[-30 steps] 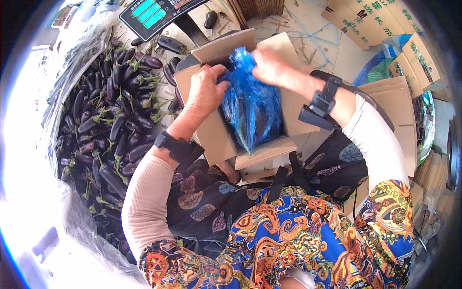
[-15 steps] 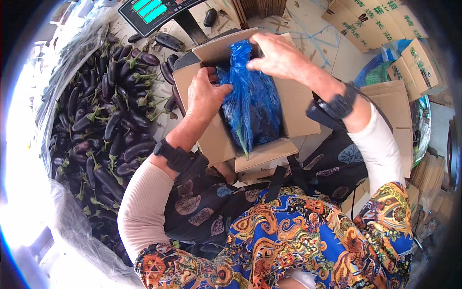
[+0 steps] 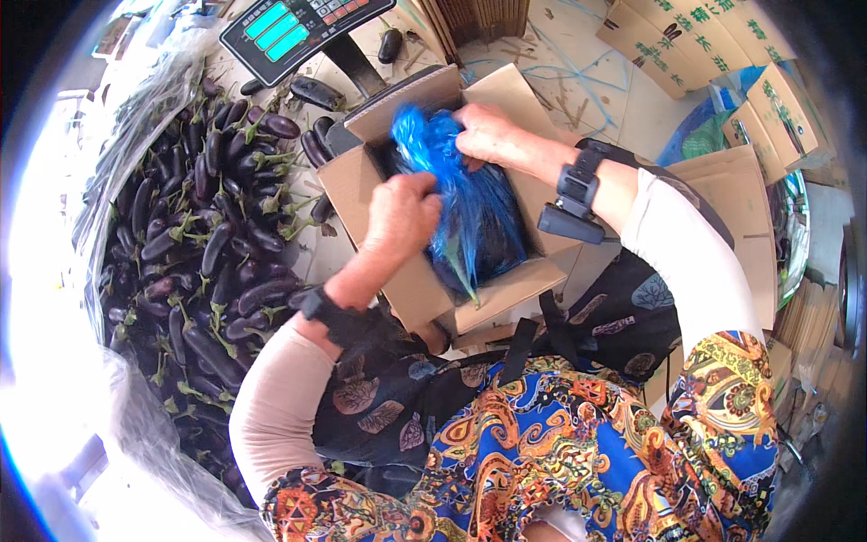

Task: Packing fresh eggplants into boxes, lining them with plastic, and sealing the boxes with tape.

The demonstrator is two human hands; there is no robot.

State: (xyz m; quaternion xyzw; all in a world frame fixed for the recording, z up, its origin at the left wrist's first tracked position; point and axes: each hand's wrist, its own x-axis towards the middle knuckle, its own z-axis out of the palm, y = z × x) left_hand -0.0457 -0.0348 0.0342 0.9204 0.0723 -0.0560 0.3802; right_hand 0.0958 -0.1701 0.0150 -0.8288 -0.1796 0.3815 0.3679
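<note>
An open cardboard box stands in front of me with its flaps folded outward. Inside it lies a blue plastic bag filled with dark things, probably eggplants; a green stem end shows through the near side. My left hand is closed on the left side of the bag's gathered neck. On the other side, my right hand pinches the neck with bent fingers. The bunched top of the bag puffs up between and beyond both hands.
Loose eggplants form a large heap at the left, bordered by clear plastic sheeting. A scale display rises on a post behind the box. Printed cartons stand at the far right, and flattened cardboard is stacked at the back.
Both hands have closed around the bag's neck, which stood as a tall strip and is now bunched. My left hand moved nearer to me, and the right came lower. The box looks slightly turned.
</note>
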